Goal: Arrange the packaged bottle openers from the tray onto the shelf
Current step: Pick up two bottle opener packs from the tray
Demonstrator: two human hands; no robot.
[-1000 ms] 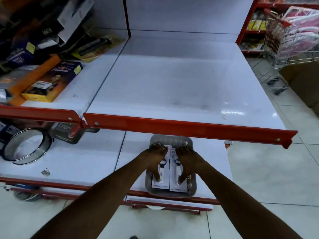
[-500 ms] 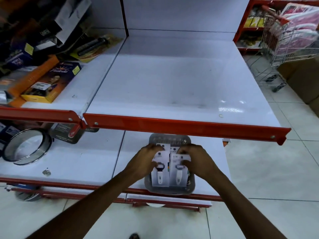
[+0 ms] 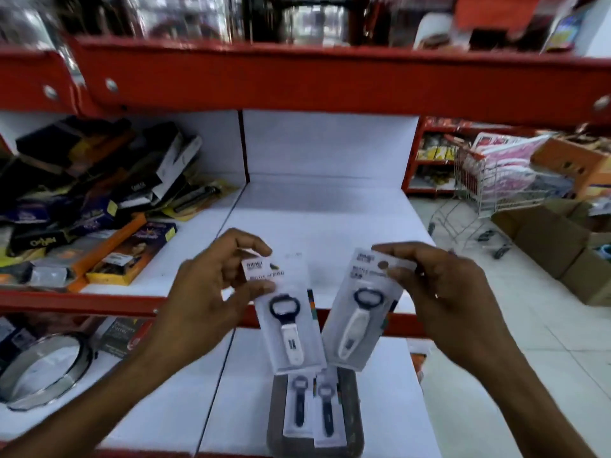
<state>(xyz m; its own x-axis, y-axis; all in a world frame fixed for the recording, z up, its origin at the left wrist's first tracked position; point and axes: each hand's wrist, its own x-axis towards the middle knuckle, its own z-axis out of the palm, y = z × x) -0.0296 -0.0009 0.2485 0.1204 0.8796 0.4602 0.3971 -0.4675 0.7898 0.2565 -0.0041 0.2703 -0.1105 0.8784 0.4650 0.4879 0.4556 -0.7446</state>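
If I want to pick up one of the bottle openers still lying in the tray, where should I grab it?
Probably by the card's top edge, coming from above. The packs left in the tray lie flat and side by side, so the long sides are crowded. The left hand and right hand each pinch their pack at that top end.

My head-worn camera is looking forward and slightly down, close to my raised hands, facing the white shelf (image 3: 324,226).

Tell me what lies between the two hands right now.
In the head view, only the two packaged bottle openers: the left hand holds one pack, the right hand the other. Their lower corners overlap; behind them is bare white shelf.
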